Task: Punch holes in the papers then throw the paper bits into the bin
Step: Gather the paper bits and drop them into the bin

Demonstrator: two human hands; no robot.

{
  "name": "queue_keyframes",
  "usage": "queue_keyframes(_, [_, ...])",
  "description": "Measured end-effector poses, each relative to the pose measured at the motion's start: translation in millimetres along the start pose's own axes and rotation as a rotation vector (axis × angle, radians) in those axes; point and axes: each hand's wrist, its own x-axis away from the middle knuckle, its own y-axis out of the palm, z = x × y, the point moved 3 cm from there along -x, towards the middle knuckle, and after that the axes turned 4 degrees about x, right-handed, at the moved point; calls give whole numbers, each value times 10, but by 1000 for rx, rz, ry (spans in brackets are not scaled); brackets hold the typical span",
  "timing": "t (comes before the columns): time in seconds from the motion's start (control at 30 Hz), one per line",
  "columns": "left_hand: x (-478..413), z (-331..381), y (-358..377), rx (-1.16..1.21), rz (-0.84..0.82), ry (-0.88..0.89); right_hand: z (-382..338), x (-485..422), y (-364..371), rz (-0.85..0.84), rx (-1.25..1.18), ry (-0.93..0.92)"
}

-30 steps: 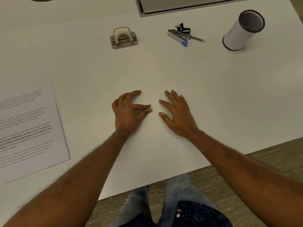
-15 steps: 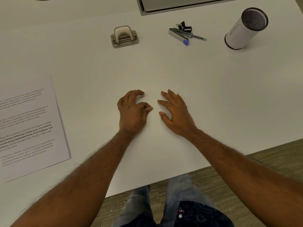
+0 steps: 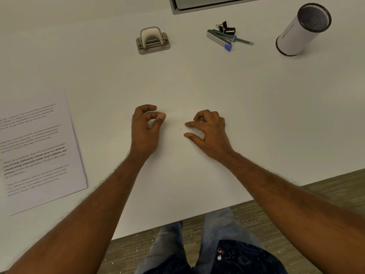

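Papers [image 3: 37, 147] lie at our left on the bench [image 3: 256, 115]; our left hand [image 3: 146, 129] pinches thumb to fingers, our right hand [image 3: 209, 133] half-curled, empty; the punch [image 3: 152, 40] and bin [image 3: 302, 29] sit beyond.

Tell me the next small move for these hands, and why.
Probably reach the left hand to the stack of papers and slide it to the table's middle. Both hands are empty, and the hole punch sits untouched farther back.

Papers [image 3: 37, 147] cut off at left edge; print illegibly blurred.
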Motion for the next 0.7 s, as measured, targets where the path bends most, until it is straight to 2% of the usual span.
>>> queue_keyframes(0.1, [3, 33, -79, 118, 66, -94, -41, -43, 19, 4, -43, 20])
queue_keyframes(0.2, [12, 57, -91, 133, 82, -142, -67, -94, 25, -1, -75, 29])
queue_keyframes(0.43, [-3, 28, -94, 122, 80, -141, -159, -195, 70, 15, -89, 28])
queue_keyframes(0.7, [-15, 26, -87, 123, 73, -121, -180, -202, 105, -28, 9, 0])
